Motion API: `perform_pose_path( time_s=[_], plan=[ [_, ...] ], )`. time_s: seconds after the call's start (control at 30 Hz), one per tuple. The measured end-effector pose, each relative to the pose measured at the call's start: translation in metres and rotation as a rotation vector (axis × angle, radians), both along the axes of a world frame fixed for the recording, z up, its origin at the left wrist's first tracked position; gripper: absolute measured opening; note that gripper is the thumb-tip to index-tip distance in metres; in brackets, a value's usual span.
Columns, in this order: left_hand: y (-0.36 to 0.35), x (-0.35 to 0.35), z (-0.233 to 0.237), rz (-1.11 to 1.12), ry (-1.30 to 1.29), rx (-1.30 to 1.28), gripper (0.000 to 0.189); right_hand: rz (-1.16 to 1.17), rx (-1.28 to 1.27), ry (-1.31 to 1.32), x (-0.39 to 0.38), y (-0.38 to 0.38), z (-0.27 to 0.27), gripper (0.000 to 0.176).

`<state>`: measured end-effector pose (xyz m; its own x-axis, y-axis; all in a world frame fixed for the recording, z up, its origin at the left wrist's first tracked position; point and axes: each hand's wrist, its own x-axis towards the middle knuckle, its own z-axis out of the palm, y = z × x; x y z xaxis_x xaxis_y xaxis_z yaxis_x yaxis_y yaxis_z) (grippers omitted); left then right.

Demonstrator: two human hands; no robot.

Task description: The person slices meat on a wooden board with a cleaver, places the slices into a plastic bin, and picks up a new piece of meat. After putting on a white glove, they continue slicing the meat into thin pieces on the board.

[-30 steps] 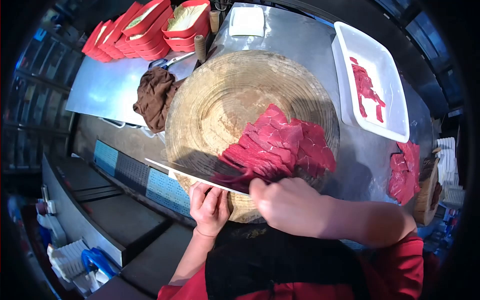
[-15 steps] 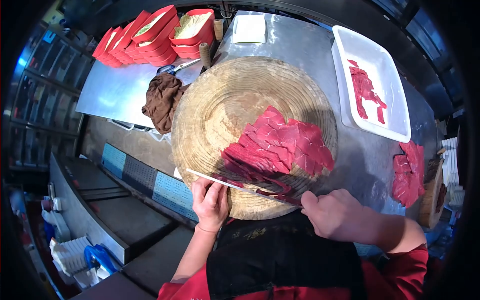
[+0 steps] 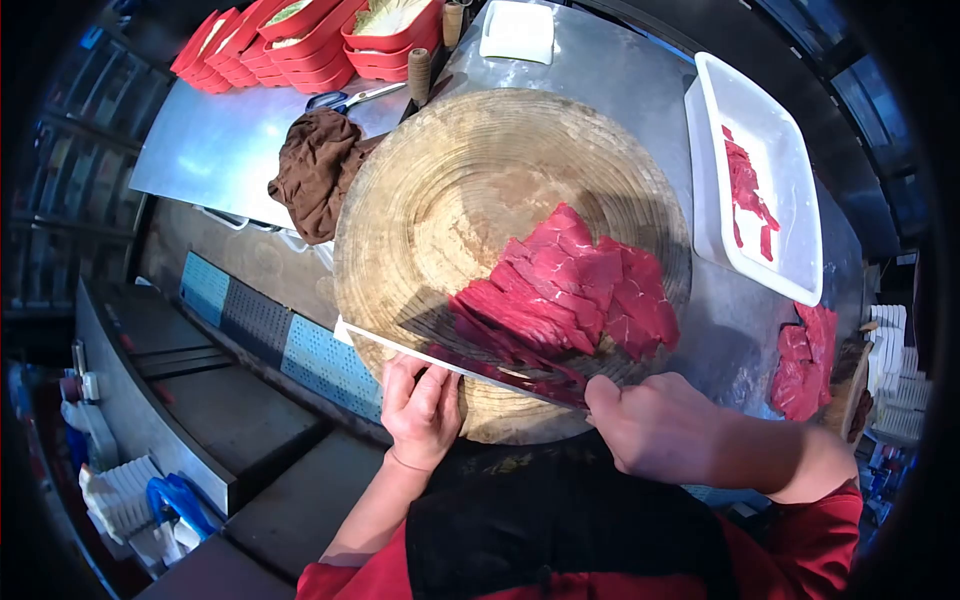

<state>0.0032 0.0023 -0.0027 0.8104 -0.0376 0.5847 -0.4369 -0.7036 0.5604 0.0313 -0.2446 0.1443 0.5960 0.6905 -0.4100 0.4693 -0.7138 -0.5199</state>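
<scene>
My right hand (image 3: 652,424) is wrapped round the handle of a long knife (image 3: 440,358). The blade slants across the near side of a round wooden chopping block (image 3: 440,210), its tip toward the left edge. Close behind the blade, my left hand (image 3: 420,412) has its fingers bent and drawn together; the fingertips touch or nearly touch the blade, which partly hides them. What they hold, if anything, is out of sight. Overlapping slices of raw red meat (image 3: 565,285) lie on the block just beyond the knife, and the dark blade mirrors them.
To the right stands a white plastic tub (image 3: 800,200) with several meat strips, near another meat piece (image 3: 803,362) on the metal table. A brown cloth (image 3: 315,175), scissors (image 3: 365,95) and stacked red containers (image 3: 310,65) lie left. A small white tray (image 3: 517,32) sits behind.
The camera view has shifted slightly, moving the surroundings in the picture. The knife tip reaches a little further left and its blade is turned differently. Both hands keep nearly the same places.
</scene>
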Motion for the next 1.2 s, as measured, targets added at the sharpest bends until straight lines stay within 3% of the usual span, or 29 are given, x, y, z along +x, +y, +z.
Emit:
perform_pose_path(
  time_s=[0.37, 0.43, 0.53, 0.63, 0.9, 0.97, 1.03, 1.2],
  plan=[
    [0.001, 0.001, 0.004, -0.011, 0.042, -0.062, 0.027, -0.008, -0.039, 0.007, 0.012, 0.039, -0.015, 0.034],
    [0.001, 0.000, 0.002, -0.014, 0.040, -0.056, 0.025, -0.081, -0.078, 0.046, 0.012, 0.039, -0.021, 0.030],
    [0.001, 0.003, 0.002, -0.028, 0.025, -0.057, 0.023, -0.184, 0.089, 0.134, 0.036, 0.016, -0.036, 0.025],
    [0.002, 0.002, 0.001, -0.066, 0.026, -0.068, 0.023, -0.601, 0.104, 0.626, 0.053, 0.009, -0.020, 0.028],
    [0.005, 0.002, 0.005, -0.082, 0.113, -0.048, 0.020, -0.929, 0.513, 0.852, 0.041, -0.055, -0.058, 0.019],
    [0.007, 0.003, 0.007, -0.103, 0.134, -0.075, 0.024, -0.981, 0.628, 0.884, 0.037, -0.066, -0.065, 0.019],
    [0.004, 0.006, 0.015, -0.070, 0.181, -0.084, 0.033, -1.139, 0.638, 0.705, 0.032, -0.074, -0.065, 0.023],
    [0.001, 0.028, 0.026, -0.294, 0.313, 0.182, 0.096, -1.316, 0.749, 0.541, 0.000, -0.113, -0.044, 0.024]
  ],
)
